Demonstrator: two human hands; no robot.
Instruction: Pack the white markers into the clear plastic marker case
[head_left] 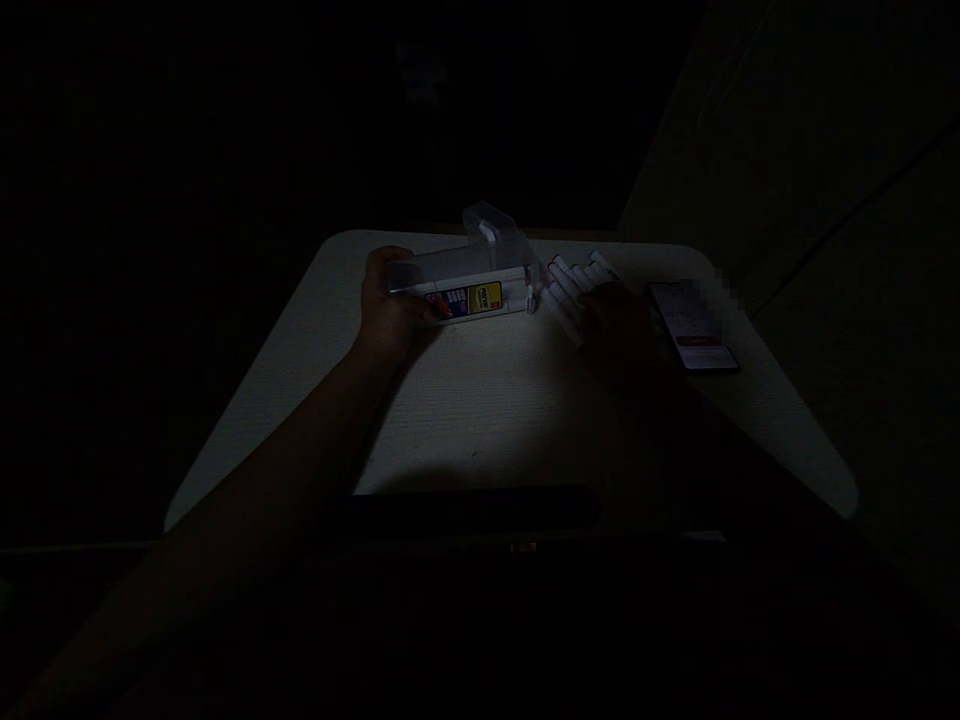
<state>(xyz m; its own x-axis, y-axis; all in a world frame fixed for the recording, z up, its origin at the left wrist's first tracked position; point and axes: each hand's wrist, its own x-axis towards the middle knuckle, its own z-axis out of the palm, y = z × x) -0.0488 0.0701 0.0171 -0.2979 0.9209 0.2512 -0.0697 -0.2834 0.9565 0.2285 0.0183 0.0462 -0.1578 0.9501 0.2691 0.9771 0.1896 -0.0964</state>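
My left hand [386, 310] is wrapped round the left end of a clear plastic marker case [450, 265], which lies on its side with a yellow and dark label facing me. The case's clear lid [495, 228] stands open at its right end, and some white markers show inside. Right of the case, several white markers [566, 285] with coloured ends lie side by side on the table. My right hand [619, 320] is over the near right side of these markers, touching them. Deep shadow hides its fingers, so their grip does not show.
A phone [694, 328] with a lit screen lies right of my right hand. Everything rests on a small pale table [465, 410] with rounded corners and a dark slot-like strip [472, 508] along its near edge. The surroundings are very dark.
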